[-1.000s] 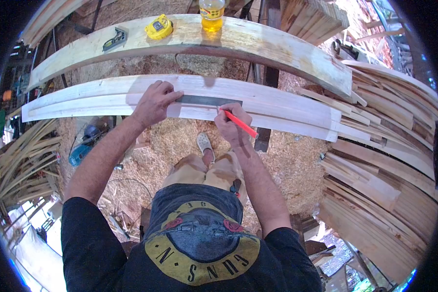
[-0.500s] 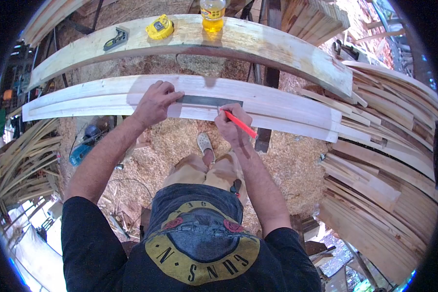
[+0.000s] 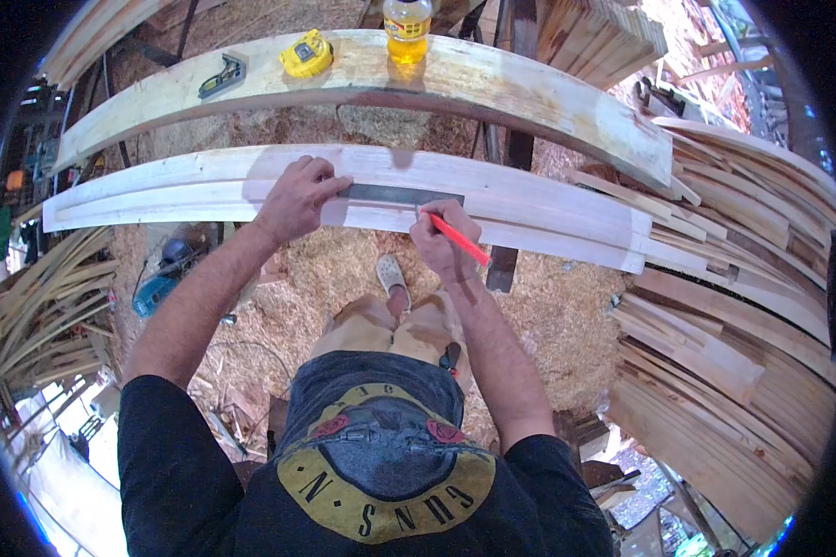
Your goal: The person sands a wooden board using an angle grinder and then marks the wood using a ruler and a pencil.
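Observation:
A pale planed board [image 3: 548,215] stretches across in front of me. Flat along it lies a dark metal ruler [image 3: 395,193]. My left hand [image 3: 299,197] is closed at the ruler's left end, fingers curled and thumb pressed on the metal; part of that end is hidden under it. Pinched in my right hand [image 3: 444,243] is a red pencil [image 3: 459,239], tilted, its upper end toward me. Its tip is close to the ruler's lower edge near the right end; I cannot tell whether it touches the wood.
Beyond the board, a thick beam [image 3: 529,97] carries a yellow tape measure [image 3: 306,54], a utility knife [image 3: 222,76] and a bottle of yellow liquid [image 3: 407,32]. Stacked planks [image 3: 706,371] fill the right side. A blue power tool [image 3: 158,292] rests on the sawdust-covered floor [image 3: 548,325] at left.
The pencil and my right hand have shifted very slightly. My left hand and the ruler look unmoved.

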Available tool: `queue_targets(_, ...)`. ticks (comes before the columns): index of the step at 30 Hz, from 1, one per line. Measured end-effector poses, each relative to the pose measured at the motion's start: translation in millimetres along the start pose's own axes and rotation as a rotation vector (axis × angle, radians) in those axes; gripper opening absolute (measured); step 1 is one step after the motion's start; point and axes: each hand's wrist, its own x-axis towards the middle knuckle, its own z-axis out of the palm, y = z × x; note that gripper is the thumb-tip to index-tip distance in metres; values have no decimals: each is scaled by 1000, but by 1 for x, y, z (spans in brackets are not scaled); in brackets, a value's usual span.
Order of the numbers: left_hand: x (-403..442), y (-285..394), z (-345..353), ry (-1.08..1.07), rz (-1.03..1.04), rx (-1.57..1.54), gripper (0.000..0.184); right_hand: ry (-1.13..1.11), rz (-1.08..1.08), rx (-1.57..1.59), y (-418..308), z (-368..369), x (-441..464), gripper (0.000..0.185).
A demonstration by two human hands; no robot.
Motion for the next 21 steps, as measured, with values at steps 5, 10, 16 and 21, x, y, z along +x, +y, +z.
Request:
queue_targets(5,1,1,-1,-3,-2,3,43,-22,61,16,-3,-2,-1,10)
queue_targets(10,0,2,0,6,-4,8,39,-4,18,-22,0,0,-2,9)
queue_targets(16,-1,0,1,2,0,-16,45,-5,38,2,0,0,-2,9)
queue_targets(21,0,1,0,-4,-8,-15,46,-1,57,29,-2,1,-3,9)
